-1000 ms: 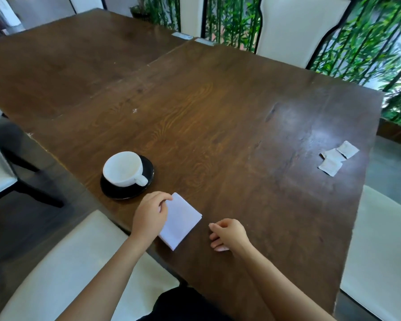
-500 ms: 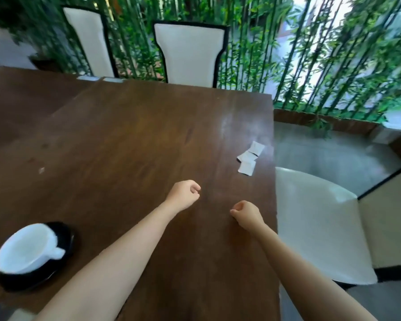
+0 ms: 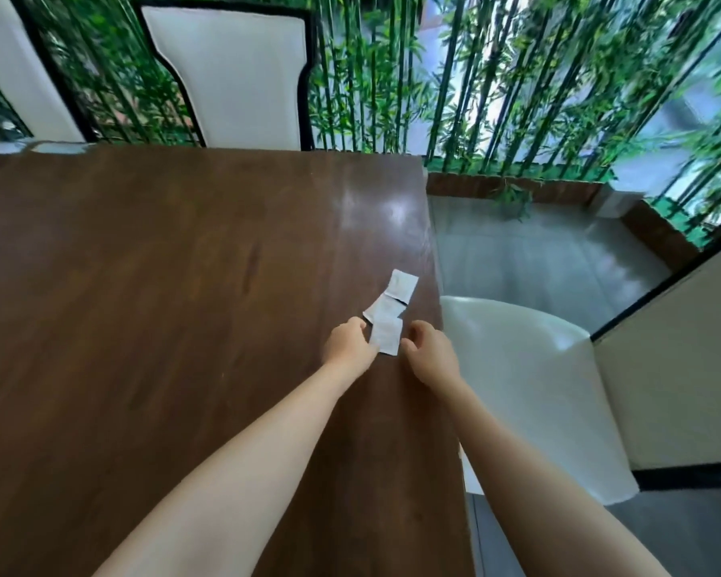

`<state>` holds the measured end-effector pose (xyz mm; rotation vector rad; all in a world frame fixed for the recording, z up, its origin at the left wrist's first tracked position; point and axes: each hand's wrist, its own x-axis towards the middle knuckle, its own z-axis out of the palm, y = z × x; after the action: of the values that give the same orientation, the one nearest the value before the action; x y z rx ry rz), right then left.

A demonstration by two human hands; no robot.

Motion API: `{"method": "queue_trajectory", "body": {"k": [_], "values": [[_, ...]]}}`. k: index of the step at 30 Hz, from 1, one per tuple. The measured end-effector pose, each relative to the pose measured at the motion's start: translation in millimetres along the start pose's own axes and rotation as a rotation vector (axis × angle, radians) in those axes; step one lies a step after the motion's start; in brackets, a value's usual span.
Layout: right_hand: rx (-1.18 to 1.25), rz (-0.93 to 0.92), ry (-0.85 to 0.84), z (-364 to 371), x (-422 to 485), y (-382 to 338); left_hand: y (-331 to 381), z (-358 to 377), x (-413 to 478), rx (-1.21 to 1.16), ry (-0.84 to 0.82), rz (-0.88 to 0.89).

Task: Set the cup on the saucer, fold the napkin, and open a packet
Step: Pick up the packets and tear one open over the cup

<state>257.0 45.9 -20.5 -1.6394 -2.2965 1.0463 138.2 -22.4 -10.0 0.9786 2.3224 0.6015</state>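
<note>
Dark wooden bench [image 3: 163, 285]; left hand [image 3: 347, 345] and right hand [image 3: 427, 351], fingers curled, flank the nearest packet [image 3: 386, 336] (actual grip cannot be told). Risk: near the bench edge, a nudge could slide it off.
</note>
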Motion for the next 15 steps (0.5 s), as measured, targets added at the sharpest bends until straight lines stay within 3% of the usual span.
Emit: {"method": "queue_trajectory", "body": {"k": [8,15], "values": [[-0.044,-0.009,0.043,11,34,-9,9,22,30,-0.011,0.061,-0.042],[0.011,-0.028,-0.001,7,46,-2,4,26,29,-0.063,0.108,0.027]]}}
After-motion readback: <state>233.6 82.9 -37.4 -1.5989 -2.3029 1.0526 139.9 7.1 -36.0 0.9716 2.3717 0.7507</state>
